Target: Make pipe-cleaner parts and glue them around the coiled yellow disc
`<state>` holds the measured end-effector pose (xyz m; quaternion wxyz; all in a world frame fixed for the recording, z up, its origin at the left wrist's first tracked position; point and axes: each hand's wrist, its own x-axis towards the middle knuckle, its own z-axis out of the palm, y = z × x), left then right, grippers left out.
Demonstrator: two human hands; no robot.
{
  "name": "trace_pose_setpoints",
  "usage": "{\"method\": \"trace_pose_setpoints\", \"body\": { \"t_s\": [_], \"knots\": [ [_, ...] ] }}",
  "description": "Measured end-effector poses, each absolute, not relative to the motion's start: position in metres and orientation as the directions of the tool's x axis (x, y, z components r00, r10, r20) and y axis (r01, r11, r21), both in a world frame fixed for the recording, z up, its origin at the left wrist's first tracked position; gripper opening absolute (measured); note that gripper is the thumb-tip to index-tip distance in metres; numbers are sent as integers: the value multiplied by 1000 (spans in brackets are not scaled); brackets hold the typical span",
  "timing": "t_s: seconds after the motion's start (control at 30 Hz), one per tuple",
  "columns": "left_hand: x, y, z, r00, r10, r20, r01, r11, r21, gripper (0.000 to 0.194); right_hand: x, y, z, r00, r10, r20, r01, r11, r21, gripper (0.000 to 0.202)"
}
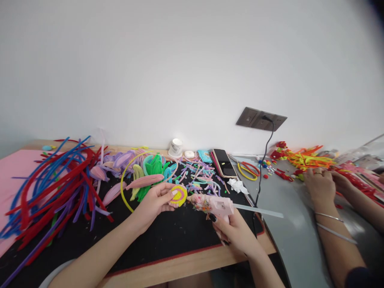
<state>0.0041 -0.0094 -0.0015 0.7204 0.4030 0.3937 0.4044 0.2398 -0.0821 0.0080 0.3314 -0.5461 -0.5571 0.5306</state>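
Pinched in my left hand (pixel 160 198) is a round coil of yellow and pink pipe cleaner (pixel 180 196). My right hand (pixel 231 230) is wrapped around the handle of a pale pink glue gun (pixel 220 206), and a long clear glue stick (pixel 261 211) sticks out of its back. The gun's nozzle points left at the coil's right edge; whether they touch I cannot tell. Just behind my left hand lie pink petal-shaped pipe-cleaner loops (pixel 145 182), green loops (pixel 154 168) and a curved yellow pipe cleaner (pixel 122 186).
Red, blue and purple pipe cleaners (pixel 60 184) pile up at the left. Behind my hands are cut pieces (pixel 201 176), a paper cup (pixel 176 147), a phone (pixel 225 163), scissors (pixel 248 171) and crumpled tissue (pixel 238 186). A black cord (pixel 265 154) hangs from the wall socket. A co-worker's hands (pixel 321 186) work at the right.
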Motion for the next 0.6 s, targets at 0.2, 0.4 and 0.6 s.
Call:
{"method": "trace_pose_setpoints", "body": {
  "t_s": [0.2, 0.4, 0.6],
  "knots": [
    [5, -10, 1, 317, 912, -260, -273, 350, 896, 33, 237, -84, 5, -163, 968, -192, 304, -136, -943, 16],
    [6, -10, 0, 305, 916, -261, -274, 347, 897, 29, 231, -85, 10, -172, 974, -149, 404, -68, -912, 11],
    [7, -9, 0, 283, 922, -262, -268, 339, 902, 26, 226, -85, 18, -188, 979, -82, 502, 24, -864, 14]
  ]
}}
